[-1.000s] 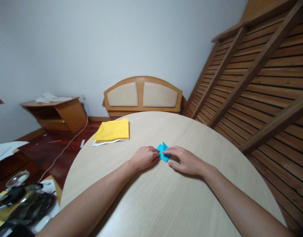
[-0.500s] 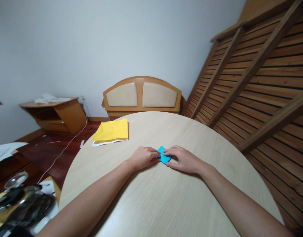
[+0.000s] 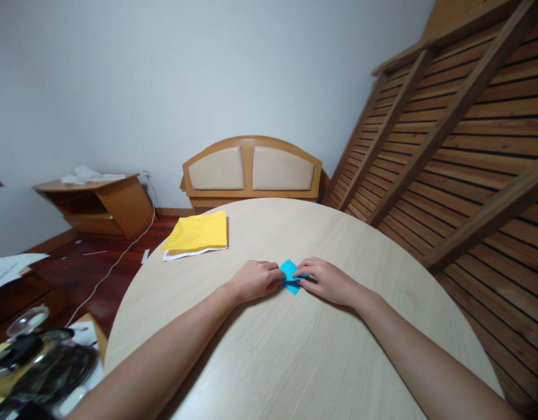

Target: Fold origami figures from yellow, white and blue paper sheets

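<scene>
A small folded piece of blue paper (image 3: 290, 274) lies on the round pale wooden table (image 3: 295, 350), between my two hands. My left hand (image 3: 254, 280) rests on the table with its fingertips pressed on the paper's left edge. The fingers of my right hand (image 3: 328, 282) pinch the paper's right side, where a flap is lifted slightly. Both hands cover part of the paper.
A stack of yellow and white paper sheets (image 3: 198, 233) lies at the table's far left edge. A wooden headboard (image 3: 252, 169) stands behind the table. Slatted wooden panels (image 3: 461, 146) lean at the right. A low wooden cabinet (image 3: 100, 201) and dark clutter (image 3: 37, 361) are at the left.
My right hand's fingers have curled in and pinched the blue paper's right side. The flap that stood up a second ago was pressed down, and the paper now shows a fresh fold.
</scene>
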Demonstrator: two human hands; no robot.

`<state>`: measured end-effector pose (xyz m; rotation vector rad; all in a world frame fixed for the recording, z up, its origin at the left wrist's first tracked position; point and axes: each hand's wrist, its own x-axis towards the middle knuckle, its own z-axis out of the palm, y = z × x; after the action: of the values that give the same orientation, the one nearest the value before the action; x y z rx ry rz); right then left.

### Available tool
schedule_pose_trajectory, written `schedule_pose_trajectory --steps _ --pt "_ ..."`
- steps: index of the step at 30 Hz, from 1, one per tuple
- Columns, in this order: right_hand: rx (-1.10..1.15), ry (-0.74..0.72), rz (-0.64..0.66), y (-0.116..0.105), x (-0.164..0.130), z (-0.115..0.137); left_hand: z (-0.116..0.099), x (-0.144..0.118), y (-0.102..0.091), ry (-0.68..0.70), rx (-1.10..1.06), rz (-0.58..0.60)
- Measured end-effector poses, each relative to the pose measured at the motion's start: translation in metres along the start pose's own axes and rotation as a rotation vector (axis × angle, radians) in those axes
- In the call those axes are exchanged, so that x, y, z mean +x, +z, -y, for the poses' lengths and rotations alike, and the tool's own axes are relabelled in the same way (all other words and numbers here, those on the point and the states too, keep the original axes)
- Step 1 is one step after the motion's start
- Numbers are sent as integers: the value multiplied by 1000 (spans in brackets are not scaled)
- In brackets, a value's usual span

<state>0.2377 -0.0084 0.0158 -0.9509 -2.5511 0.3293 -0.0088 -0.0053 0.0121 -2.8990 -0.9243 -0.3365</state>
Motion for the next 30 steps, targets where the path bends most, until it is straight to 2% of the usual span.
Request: schedule_pose_trajectory --steps 5,11,19,30 --pt "35 -3 7 -1 -1 -1 1 -2 -1 -53 -53 5" --pt "57 -10 5 -1 -1 -1 5 0 9 -115 -213 -109" --pt "123 37 -31 8 -4 -6 6 0 14 -34 -380 -115" --pt "229 64 -33 8 -4 -4 4 0 13 33 -382 -79"
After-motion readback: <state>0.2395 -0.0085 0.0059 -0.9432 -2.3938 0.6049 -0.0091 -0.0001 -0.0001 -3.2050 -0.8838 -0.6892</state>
